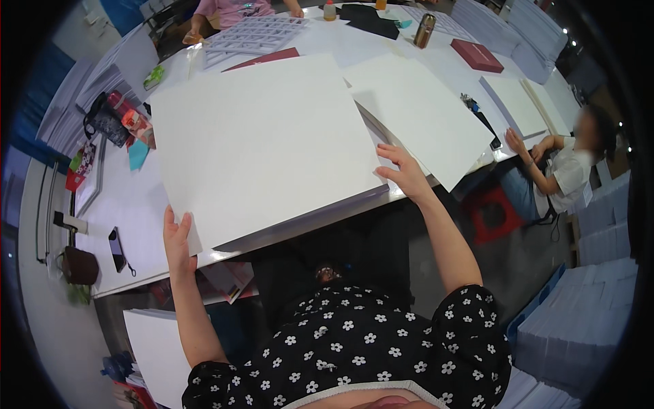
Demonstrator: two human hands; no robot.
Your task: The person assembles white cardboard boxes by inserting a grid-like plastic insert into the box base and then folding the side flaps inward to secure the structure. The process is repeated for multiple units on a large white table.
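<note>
A large white sheet of board (pixel 259 150) lies in front of me at the table's front edge. Below its front edge shows a greyish band; whether that is a stack or one thick piece I cannot tell. My left hand (pixel 178 242) is at its near left corner, fingers stretched along the side. At the right side, close to the near corner, my right hand (pixel 407 174) has its fingers spread against the edge. Neither hand wraps round anything. More white sheets (pixel 422 116) lie fanned out to the right, partly behind the board.
On the white table (pixel 129 211) are a phone (pixel 117 249), bottles (pixel 138 126), a gold flask (pixel 424 31), a maroon box (pixel 477 56) and white lattice panels (pixel 255 34). One person (pixel 565 163) sits at the right, another (pixel 235 10) across. Paper stacks (pixel 572 307) stand right, beyond a red stool (pixel 492 211).
</note>
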